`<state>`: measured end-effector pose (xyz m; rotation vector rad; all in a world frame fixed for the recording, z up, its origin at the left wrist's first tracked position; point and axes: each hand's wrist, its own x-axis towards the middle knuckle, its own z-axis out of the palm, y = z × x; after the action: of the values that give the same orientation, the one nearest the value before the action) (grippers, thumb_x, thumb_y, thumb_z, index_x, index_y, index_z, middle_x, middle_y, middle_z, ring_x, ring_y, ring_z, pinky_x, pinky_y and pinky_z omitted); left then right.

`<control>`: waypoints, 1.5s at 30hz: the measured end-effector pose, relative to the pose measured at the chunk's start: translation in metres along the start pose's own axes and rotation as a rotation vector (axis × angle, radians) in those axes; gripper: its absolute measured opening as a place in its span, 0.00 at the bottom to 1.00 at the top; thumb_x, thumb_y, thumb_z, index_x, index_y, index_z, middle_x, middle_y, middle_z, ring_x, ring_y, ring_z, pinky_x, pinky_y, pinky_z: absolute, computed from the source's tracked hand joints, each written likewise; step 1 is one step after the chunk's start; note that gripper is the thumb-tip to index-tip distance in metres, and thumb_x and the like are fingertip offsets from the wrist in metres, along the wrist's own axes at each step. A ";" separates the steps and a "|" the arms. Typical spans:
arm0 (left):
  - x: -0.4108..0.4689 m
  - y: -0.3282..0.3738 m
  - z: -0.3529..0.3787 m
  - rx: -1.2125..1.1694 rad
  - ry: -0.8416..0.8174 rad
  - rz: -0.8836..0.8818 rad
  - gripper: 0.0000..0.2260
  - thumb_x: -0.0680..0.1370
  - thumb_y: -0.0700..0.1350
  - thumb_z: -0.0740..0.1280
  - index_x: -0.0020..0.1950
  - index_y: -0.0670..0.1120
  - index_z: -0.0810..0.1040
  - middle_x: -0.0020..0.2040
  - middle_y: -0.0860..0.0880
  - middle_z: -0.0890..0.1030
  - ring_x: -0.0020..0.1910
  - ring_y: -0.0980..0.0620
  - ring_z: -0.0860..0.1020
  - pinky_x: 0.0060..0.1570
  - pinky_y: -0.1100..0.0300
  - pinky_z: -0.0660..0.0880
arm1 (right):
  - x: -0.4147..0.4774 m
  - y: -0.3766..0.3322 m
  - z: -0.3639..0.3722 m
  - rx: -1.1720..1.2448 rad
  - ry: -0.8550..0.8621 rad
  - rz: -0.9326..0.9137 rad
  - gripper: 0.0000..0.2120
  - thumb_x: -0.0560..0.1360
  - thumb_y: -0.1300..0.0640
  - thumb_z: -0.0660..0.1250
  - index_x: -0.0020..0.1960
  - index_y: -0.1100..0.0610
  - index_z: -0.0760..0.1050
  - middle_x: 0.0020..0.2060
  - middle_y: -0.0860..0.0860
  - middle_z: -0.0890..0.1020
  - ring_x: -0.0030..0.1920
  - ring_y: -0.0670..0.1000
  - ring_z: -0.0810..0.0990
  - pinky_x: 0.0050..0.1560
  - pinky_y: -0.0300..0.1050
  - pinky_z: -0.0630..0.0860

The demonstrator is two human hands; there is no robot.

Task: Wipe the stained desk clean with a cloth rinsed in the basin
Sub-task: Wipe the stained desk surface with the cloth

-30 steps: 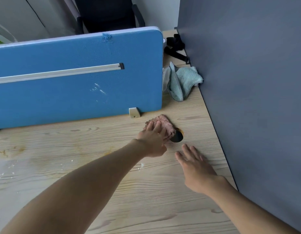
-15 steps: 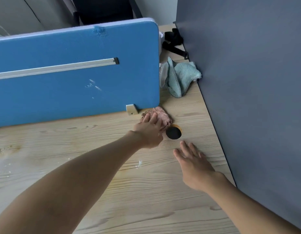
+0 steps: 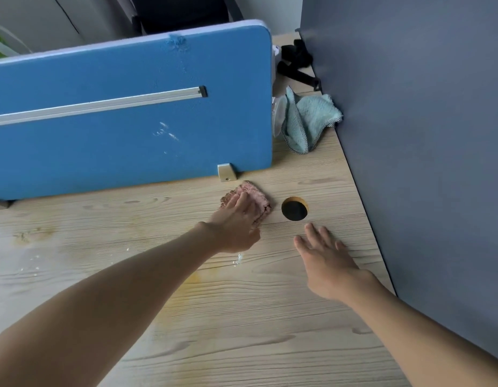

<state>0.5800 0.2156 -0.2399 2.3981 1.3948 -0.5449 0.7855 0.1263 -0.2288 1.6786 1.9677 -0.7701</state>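
Observation:
A pink-brown cloth (image 3: 256,195) lies flat on the light wooden desk (image 3: 242,317), just in front of the blue divider. My left hand (image 3: 236,224) presses on it with straight fingers, covering its near half. My right hand (image 3: 326,258) rests flat on the desk, fingers spread, below the round cable hole (image 3: 294,208). Yellowish stains (image 3: 192,280) and small white specks (image 3: 238,258) mark the wood near my left wrist and further left (image 3: 30,236). No basin is in view.
A blue divider panel (image 3: 130,121) stands along the desk's back. A grey partition (image 3: 424,135) walls the right side. A light teal cloth (image 3: 309,121) lies crumpled in the back corner, with black straps (image 3: 295,62) behind it.
My left hand has slid the pink cloth leftward off the cable hole, which now shows fully. My right hand has stayed flat in place.

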 end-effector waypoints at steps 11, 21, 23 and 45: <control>-0.019 -0.015 0.017 -0.028 0.034 0.029 0.30 0.83 0.54 0.54 0.81 0.43 0.49 0.81 0.39 0.46 0.80 0.38 0.44 0.77 0.48 0.45 | -0.003 -0.030 0.003 -0.045 -0.071 0.009 0.39 0.78 0.63 0.59 0.81 0.49 0.42 0.79 0.58 0.35 0.77 0.70 0.36 0.74 0.72 0.50; -0.015 -0.017 0.016 -0.062 0.031 0.046 0.28 0.84 0.53 0.53 0.82 0.48 0.50 0.82 0.44 0.45 0.80 0.41 0.41 0.77 0.45 0.51 | 0.004 -0.035 0.008 -0.133 -0.095 0.037 0.38 0.79 0.60 0.59 0.81 0.51 0.40 0.78 0.60 0.33 0.76 0.73 0.36 0.72 0.75 0.53; -0.031 -0.023 0.023 -0.051 0.009 0.042 0.28 0.84 0.54 0.52 0.82 0.48 0.48 0.82 0.45 0.43 0.80 0.42 0.40 0.77 0.46 0.50 | 0.003 -0.034 0.006 -0.141 -0.100 0.036 0.38 0.79 0.61 0.58 0.81 0.51 0.39 0.78 0.61 0.32 0.76 0.73 0.36 0.72 0.75 0.52; -0.049 -0.028 0.036 -0.085 0.015 0.091 0.30 0.82 0.55 0.56 0.82 0.51 0.49 0.82 0.51 0.45 0.80 0.46 0.41 0.75 0.44 0.60 | -0.006 -0.067 0.019 -0.134 -0.140 0.027 0.39 0.78 0.62 0.58 0.81 0.53 0.38 0.78 0.60 0.31 0.76 0.72 0.35 0.69 0.80 0.52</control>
<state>0.5276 0.1754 -0.2503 2.3890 1.2806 -0.4359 0.7203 0.1019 -0.2302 1.5285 1.8541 -0.7100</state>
